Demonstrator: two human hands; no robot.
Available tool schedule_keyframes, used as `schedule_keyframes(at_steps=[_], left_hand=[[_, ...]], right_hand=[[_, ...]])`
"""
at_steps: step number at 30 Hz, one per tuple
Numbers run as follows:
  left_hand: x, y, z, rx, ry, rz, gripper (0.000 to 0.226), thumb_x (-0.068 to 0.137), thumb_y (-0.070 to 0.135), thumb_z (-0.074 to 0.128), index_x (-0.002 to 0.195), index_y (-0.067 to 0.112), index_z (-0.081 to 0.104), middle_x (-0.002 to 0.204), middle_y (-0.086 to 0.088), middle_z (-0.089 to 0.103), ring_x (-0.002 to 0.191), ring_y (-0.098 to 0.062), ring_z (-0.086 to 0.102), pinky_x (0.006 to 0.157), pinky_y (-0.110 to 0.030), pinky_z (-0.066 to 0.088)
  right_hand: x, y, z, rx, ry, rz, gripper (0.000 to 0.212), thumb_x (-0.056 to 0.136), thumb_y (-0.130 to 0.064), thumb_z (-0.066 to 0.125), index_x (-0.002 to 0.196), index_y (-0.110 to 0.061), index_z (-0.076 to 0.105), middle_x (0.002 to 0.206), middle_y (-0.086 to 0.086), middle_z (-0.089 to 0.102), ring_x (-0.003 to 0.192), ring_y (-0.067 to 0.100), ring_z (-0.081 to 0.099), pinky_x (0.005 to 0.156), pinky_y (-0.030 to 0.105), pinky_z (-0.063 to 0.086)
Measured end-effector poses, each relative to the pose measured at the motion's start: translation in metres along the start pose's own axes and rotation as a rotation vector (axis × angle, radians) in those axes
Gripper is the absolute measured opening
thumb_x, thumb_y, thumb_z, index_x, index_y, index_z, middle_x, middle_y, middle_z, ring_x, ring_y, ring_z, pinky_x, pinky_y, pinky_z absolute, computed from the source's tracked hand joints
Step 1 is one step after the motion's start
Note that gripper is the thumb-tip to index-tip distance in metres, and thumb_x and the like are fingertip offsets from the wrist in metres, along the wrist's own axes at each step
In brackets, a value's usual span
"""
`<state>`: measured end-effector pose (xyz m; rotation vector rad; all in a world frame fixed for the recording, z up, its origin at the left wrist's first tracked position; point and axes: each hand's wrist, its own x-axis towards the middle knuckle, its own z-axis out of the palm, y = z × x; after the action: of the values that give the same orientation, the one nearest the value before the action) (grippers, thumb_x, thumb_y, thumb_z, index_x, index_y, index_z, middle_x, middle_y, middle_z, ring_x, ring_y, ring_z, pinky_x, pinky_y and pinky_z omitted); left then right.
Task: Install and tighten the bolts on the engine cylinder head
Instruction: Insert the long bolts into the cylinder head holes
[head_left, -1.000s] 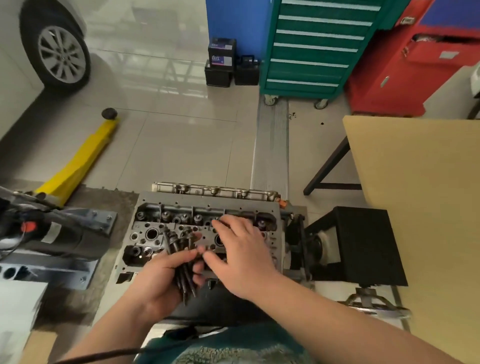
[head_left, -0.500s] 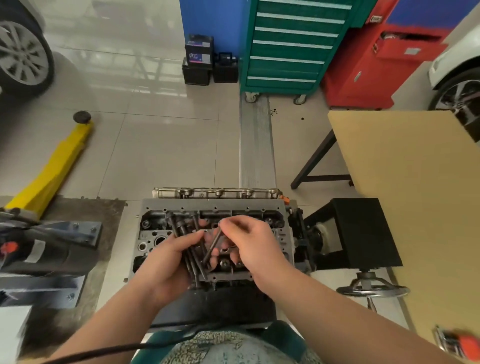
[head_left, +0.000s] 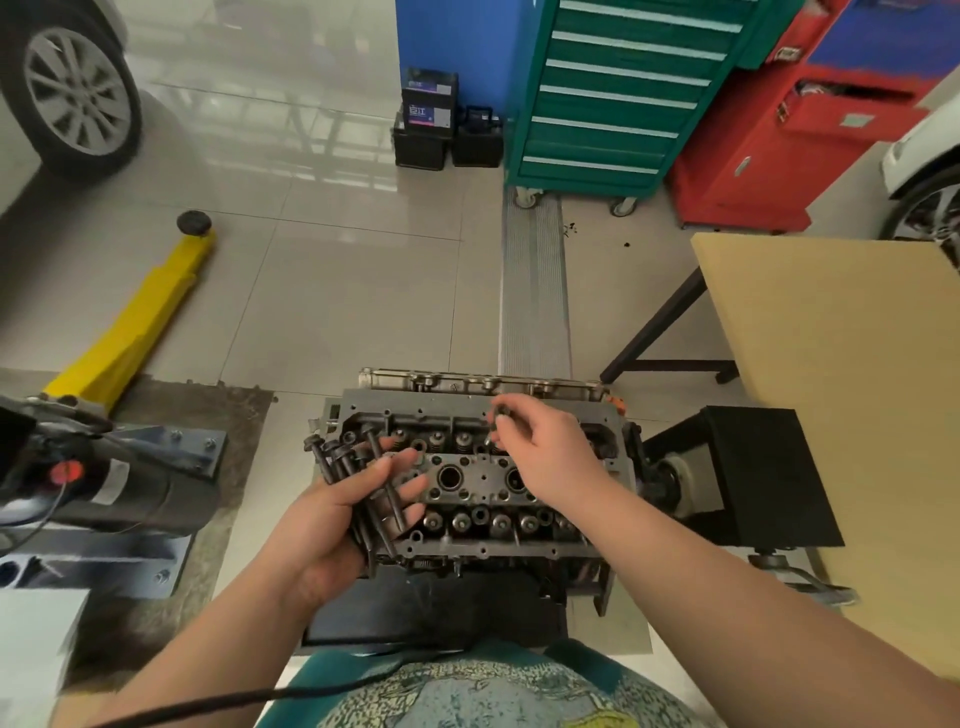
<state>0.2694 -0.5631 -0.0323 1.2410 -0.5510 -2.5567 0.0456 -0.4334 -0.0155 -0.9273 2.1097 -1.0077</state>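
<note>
Bolts (head_left: 358, 478), a dark bundle of long ones, lie across the palm of the person's left hand (head_left: 332, 525), whose thumb and curled fingers grip them over the left end of the cylinder head (head_left: 467, 478). The right hand (head_left: 550, 452) hovers above the head's far edge, its thumb and forefinger pinching a single bolt (head_left: 498, 415) held nearly upright. The head sits low at centre on a black stand (head_left: 436, 603), valve springs and bores facing up.

Round it the room is crowded. At nine o'clock a black motor unit (head_left: 104, 488) with a red knob rests on a grey steel plate (head_left: 171, 452), and a yellow floor jack (head_left: 140, 322) stretches off toward ten. A car wheel (head_left: 72, 88) fills the corner at eleven. At twelve two black batteries (head_left: 447, 130) stand against a blue panel (head_left: 457, 47); the taller one bears a purple label whose writing is too blurred to read. A green drawer cabinet (head_left: 623, 93) on castors stands at one o'clock beside a red cabinet (head_left: 810, 135). At three a tan tabletop (head_left: 841, 364) juts in, with a black box (head_left: 763, 478) just beside the head's right end. A black cable (head_left: 260, 696) crosses the person's patterned shirt (head_left: 493, 691) at six.
</note>
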Motion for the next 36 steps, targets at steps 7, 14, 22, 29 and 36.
schedule_keyframes(at_steps=[7,14,22,29,36], left_hand=[[-0.01,0.01,-0.001,0.018,-0.06,0.016,0.036,0.089,0.006,0.075,0.125,0.013,0.075,0.134,-0.02,0.07,0.113,-0.039,0.074,0.077,-0.047,0.065],[-0.014,0.011,-0.004,0.046,-0.07,0.021,0.035,0.086,0.008,0.08,0.12,0.016,0.079,0.134,-0.017,0.072,0.112,-0.037,0.075,0.079,-0.046,0.065],[-0.015,0.008,-0.007,0.038,-0.062,0.018,0.033,0.089,0.008,0.076,0.121,0.015,0.078,0.133,-0.016,0.072,0.111,-0.035,0.075,0.078,-0.044,0.065],[-0.015,0.006,-0.006,0.039,-0.062,0.022,0.033,0.089,0.007,0.074,0.121,0.014,0.078,0.134,-0.016,0.071,0.111,-0.036,0.075,0.076,-0.043,0.065],[-0.013,0.002,-0.008,0.028,-0.061,0.044,0.046,0.089,0.006,0.074,0.134,0.012,0.068,0.135,-0.017,0.071,0.114,-0.038,0.074,0.077,-0.045,0.065]], right_hand=[[0.0,0.005,0.016,-0.007,0.051,-0.001,0.029,0.107,-0.028,0.052,0.133,-0.027,0.064,0.101,-0.015,0.074,0.093,0.004,0.072,0.09,0.042,0.061],[-0.004,0.009,0.022,-0.134,0.051,-0.039,0.033,0.108,-0.029,0.049,0.137,-0.022,0.062,0.123,-0.007,0.069,0.115,0.01,0.065,0.104,0.041,0.054],[-0.005,0.017,0.025,-0.036,0.146,-0.044,0.029,0.108,-0.026,0.048,0.132,-0.027,0.063,0.106,-0.016,0.07,0.097,0.0,0.069,0.092,0.028,0.057],[0.0,0.019,0.025,-0.128,0.034,-0.024,0.032,0.107,-0.022,0.051,0.137,-0.023,0.064,0.125,-0.007,0.068,0.115,0.008,0.063,0.108,0.033,0.049],[0.015,0.017,0.027,-0.481,0.167,0.013,0.042,0.095,-0.055,0.056,0.127,-0.031,0.068,0.133,-0.008,0.055,0.126,0.018,0.043,0.109,0.042,0.039]])
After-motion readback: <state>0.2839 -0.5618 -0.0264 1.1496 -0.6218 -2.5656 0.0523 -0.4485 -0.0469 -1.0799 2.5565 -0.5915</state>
